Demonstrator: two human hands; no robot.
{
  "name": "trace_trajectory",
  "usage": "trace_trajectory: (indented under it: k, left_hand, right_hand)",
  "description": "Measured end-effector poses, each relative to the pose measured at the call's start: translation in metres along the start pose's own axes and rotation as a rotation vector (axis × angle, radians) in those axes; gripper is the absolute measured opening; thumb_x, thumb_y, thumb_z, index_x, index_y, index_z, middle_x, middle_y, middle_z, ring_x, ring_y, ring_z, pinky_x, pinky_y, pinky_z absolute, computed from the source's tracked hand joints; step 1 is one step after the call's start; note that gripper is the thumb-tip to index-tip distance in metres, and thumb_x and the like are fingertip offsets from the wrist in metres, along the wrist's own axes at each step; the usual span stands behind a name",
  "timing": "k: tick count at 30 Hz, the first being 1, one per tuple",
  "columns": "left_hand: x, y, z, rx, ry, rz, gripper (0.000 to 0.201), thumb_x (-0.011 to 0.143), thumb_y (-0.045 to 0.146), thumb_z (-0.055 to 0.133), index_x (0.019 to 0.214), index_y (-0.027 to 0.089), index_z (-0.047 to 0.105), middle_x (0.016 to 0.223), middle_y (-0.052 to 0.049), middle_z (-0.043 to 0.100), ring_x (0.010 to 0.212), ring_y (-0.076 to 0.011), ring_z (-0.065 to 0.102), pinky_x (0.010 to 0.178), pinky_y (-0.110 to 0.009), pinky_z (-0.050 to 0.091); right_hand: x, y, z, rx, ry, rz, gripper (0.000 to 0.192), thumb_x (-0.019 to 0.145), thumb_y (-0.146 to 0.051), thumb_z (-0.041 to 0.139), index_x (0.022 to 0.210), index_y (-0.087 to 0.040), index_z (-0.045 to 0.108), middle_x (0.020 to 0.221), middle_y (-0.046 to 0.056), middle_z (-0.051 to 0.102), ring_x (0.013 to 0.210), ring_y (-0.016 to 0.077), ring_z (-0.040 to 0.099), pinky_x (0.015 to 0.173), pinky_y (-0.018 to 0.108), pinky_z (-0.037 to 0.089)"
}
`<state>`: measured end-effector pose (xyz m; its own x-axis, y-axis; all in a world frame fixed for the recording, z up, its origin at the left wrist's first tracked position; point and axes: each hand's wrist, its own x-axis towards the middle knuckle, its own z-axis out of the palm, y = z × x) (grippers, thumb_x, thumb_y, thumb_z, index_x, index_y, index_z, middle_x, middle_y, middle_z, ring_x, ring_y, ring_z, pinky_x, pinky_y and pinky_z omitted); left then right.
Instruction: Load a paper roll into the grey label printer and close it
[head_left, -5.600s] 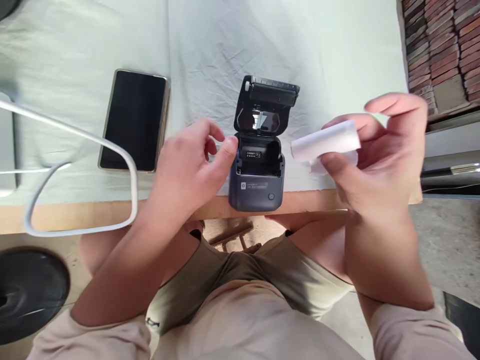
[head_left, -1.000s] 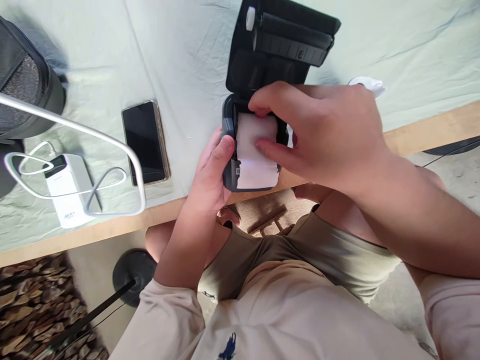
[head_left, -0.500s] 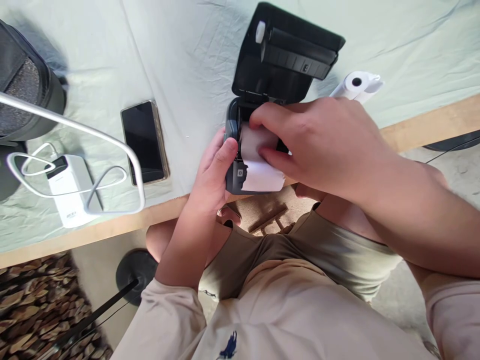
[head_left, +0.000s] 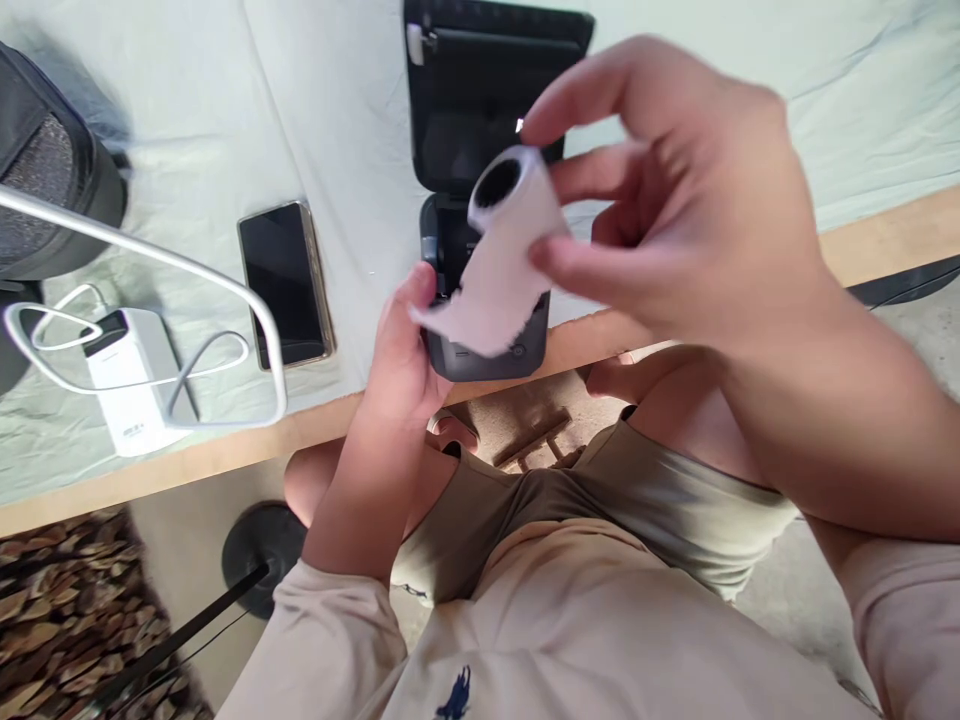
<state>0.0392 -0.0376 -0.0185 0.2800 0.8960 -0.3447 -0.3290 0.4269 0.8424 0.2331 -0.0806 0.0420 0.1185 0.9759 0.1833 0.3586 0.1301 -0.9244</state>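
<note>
A small dark grey printer [head_left: 450, 362] sits at the table's front edge with its lid [head_left: 487, 90] swung up and back. My left hand [head_left: 401, 345] grips the printer's left side. My right hand [head_left: 675, 200] holds a white paper roll [head_left: 506, 240] in the air just above the printer, pinched between thumb and fingers. The roll's hollow core faces me and a loose torn end hangs down toward my left thumb. The roll and my hand hide the printer's inner bay.
A black phone [head_left: 283, 283] lies face up left of the printer. Farther left, a white power bank [head_left: 129, 385] with a looped white cable [head_left: 217, 350] rests on the pale green cloth [head_left: 187, 130]. A dark bag [head_left: 45, 170] stands at far left. A black round base [head_left: 259, 550] is under the table.
My right hand has lifted the paper roll up out of the printer's bay. The view has shifted, and the second roll on the cloth at right is now hidden behind my hand.
</note>
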Motion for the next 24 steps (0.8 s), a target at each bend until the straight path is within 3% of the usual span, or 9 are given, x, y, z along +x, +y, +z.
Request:
trace_trajectory:
  k: [2,4,6,10,15,18,20,22,24]
  left_hand:
    - [0.005,-0.001,-0.001,-0.063,-0.044,0.06,0.032,0.108,0.046,0.059,0.101,0.022,0.079,0.112,-0.003,0.082,0.153,-0.0252,0.061,0.125,-0.034,0.054]
    - [0.008,0.001,-0.002,-0.082,-0.053,0.049,0.033,0.106,0.049,0.06,0.102,0.024,0.08,0.11,-0.004,0.083,0.149,-0.0273,0.065,0.123,-0.038,0.058]
    - [0.009,0.003,-0.003,-0.064,-0.021,0.023,0.034,0.104,0.053,0.061,0.103,0.026,0.081,0.112,-0.005,0.084,0.149,-0.0294,0.065,0.12,-0.04,0.061]
    - [0.008,0.006,-0.003,-0.045,-0.011,0.004,0.038,0.106,0.054,0.054,0.102,0.028,0.081,0.118,-0.006,0.085,0.152,-0.0292,0.063,0.12,-0.037,0.061]
    - [0.009,0.004,-0.004,-0.048,-0.005,0.016,0.042,0.107,0.057,0.052,0.101,0.026,0.08,0.118,-0.007,0.084,0.156,-0.0289,0.06,0.121,-0.037,0.06]
    - [0.009,0.005,-0.004,-0.035,0.01,0.014,0.039,0.105,0.058,0.056,0.103,0.027,0.081,0.123,-0.007,0.084,0.159,-0.0296,0.056,0.12,-0.038,0.061]
    - [0.009,0.005,-0.003,-0.043,0.0,0.004,0.035,0.103,0.054,0.058,0.104,0.028,0.081,0.125,-0.007,0.084,0.16,-0.0295,0.055,0.12,-0.039,0.061]
    - [0.009,0.005,-0.003,-0.053,-0.024,-0.004,0.034,0.104,0.052,0.057,0.104,0.028,0.081,0.125,-0.006,0.084,0.16,-0.0297,0.055,0.121,-0.04,0.061]
    - [0.01,0.004,-0.003,-0.068,-0.048,0.003,0.036,0.105,0.053,0.056,0.104,0.028,0.082,0.123,-0.006,0.084,0.157,-0.031,0.058,0.121,-0.042,0.062]
  right_hand:
    - [0.008,0.009,-0.003,0.291,0.107,0.089,0.025,0.081,-0.028,0.069,0.105,-0.026,0.066,0.1,-0.002,0.074,0.065,0.0125,0.062,0.044,0.03,0.03]
    - [0.017,0.021,-0.004,0.486,0.15,0.238,0.02,0.073,-0.029,0.067,0.091,-0.028,0.059,0.081,-0.002,0.063,0.052,0.0115,0.045,0.041,0.029,0.024]
    - [0.022,0.035,-0.001,0.529,0.147,0.321,0.025,0.073,-0.036,0.071,0.092,-0.028,0.056,0.08,-0.001,0.061,0.053,0.0119,0.047,0.04,0.028,0.027]
    - [0.015,0.057,0.006,0.396,0.189,0.219,0.042,0.076,-0.039,0.084,0.103,-0.028,0.054,0.083,-0.005,0.059,0.056,0.0111,0.057,0.046,0.027,0.045]
    - [0.0,0.071,0.0,-0.2,0.218,0.018,0.033,0.08,-0.027,0.082,0.101,-0.029,0.057,0.108,0.003,0.067,0.088,0.0186,0.066,0.068,0.033,0.058]
    - [-0.006,0.074,-0.006,-0.413,0.126,0.037,0.031,0.084,-0.031,0.082,0.109,-0.029,0.063,0.114,0.006,0.073,0.095,0.0258,0.071,0.091,0.048,0.063]
    - [-0.015,0.068,-0.011,-0.442,0.075,0.035,0.037,0.086,-0.033,0.082,0.12,-0.03,0.067,0.12,0.008,0.075,0.107,0.0318,0.075,0.1,0.055,0.063]
    - [-0.027,0.055,-0.022,-0.374,0.096,0.022,0.052,0.087,-0.037,0.083,0.136,-0.033,0.065,0.139,0.008,0.072,0.123,0.0355,0.073,0.1,0.053,0.064]
    - [-0.037,0.043,-0.039,-0.197,0.117,0.094,0.072,0.087,-0.04,0.087,0.15,-0.048,0.053,0.167,-0.003,0.051,0.14,0.0358,0.066,0.088,0.045,0.068]
